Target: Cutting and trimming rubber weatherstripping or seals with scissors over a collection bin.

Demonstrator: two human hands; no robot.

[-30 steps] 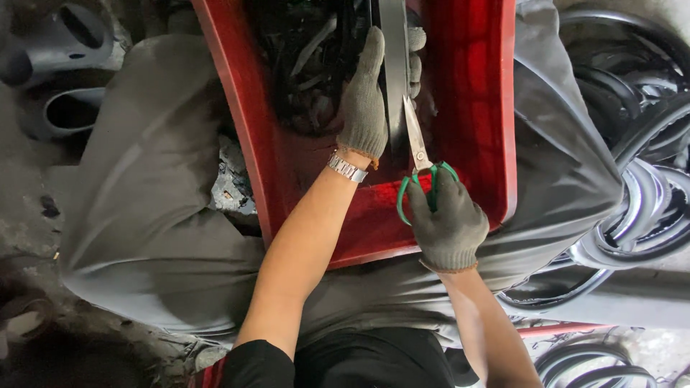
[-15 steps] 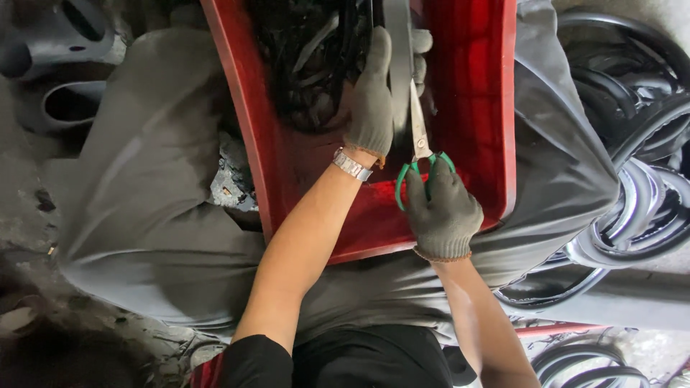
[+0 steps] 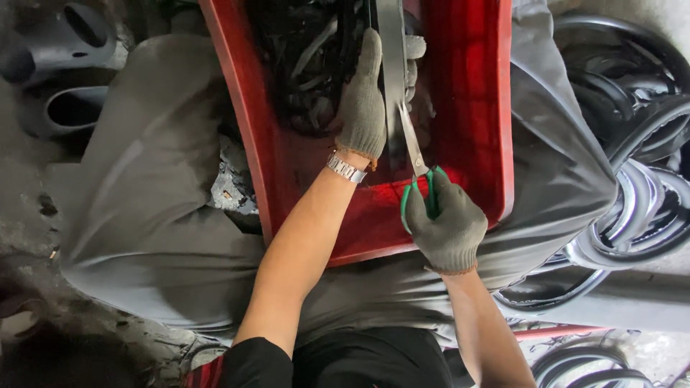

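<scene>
Head view, looking down. Two gloved hands over one red plastic crate [image 3: 474, 108] resting on the person's lap (grey trousers). Left hand [image 3: 364, 108]: grey knit glove, fingers curled round one flat dark rubber strip [image 3: 392, 65], holding it taut along the crate's length; one metal wristwatch [image 3: 346, 169] at the wrist. Right hand [image 3: 449, 226]: grey knit glove, fingers through the green loops of one pair of scissors [image 3: 419, 172], fist closed on the handles; blades point up the strip, lying just beside the left hand's thumb edge; whether blades are apart or together: can't tell. Crate's upper part holds a tangle of black rubber offcuts [image 3: 309, 65], no. uncountable. R of the lap: a pile of black rubber rings [image 3: 632, 179]. Upper L: two grey pipe fittings [image 3: 65, 79].
</scene>
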